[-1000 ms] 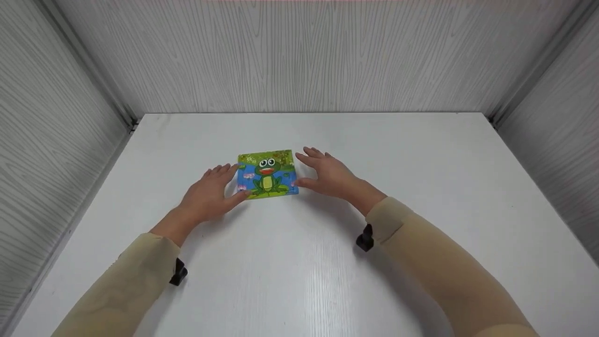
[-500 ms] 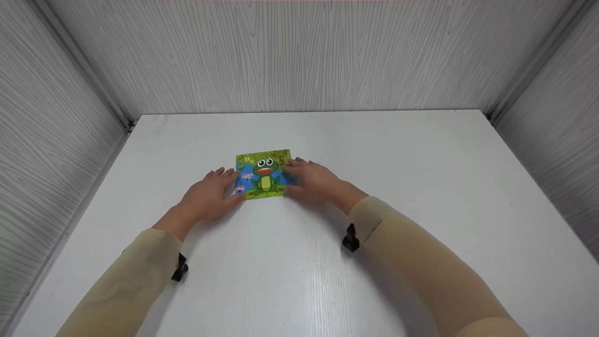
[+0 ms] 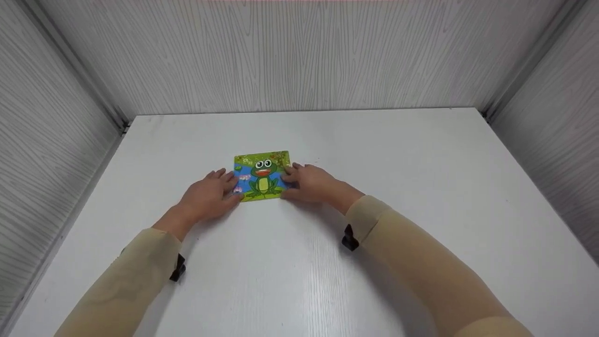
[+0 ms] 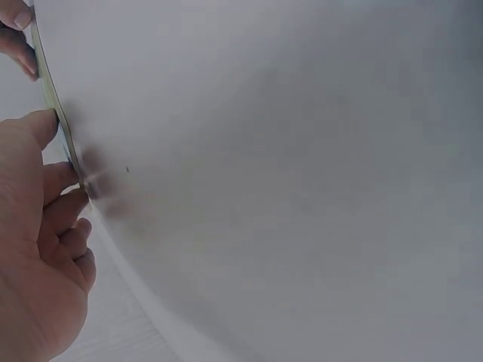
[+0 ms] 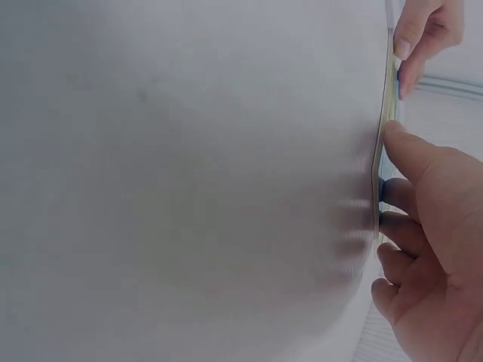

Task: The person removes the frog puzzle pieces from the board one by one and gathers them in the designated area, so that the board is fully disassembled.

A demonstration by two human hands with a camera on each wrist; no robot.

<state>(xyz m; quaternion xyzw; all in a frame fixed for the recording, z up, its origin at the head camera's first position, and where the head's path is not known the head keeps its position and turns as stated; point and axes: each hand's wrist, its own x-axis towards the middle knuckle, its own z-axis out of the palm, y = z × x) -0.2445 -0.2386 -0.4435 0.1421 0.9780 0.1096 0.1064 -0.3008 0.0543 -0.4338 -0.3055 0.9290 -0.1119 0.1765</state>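
Note:
A thin square picture board (image 3: 263, 180) with a green cartoon frog on a blue and green ground lies flat on the white table. My left hand (image 3: 206, 196) is at its left side, thumb at the lower left corner and fingertips along the left edge. On the opposite side, my right hand (image 3: 314, 184) touches the board's right margin with thumb and fingertips, covering a strip of the picture. Both wrist views show the board edge-on as a narrow strip (image 4: 50, 89), with thumb and fingertips against it and the fingers loosely bent, not wrapped around it.
The white tabletop (image 3: 398, 154) surrounds the board. Grey wood-grain panels enclose it at the back (image 3: 299, 56), left and right. Small black wrist devices (image 3: 350, 238) sit below both cuffs.
My right hand has moved left and down from beside the board onto its right margin. The left hand has stayed nearly in place at the left edge.

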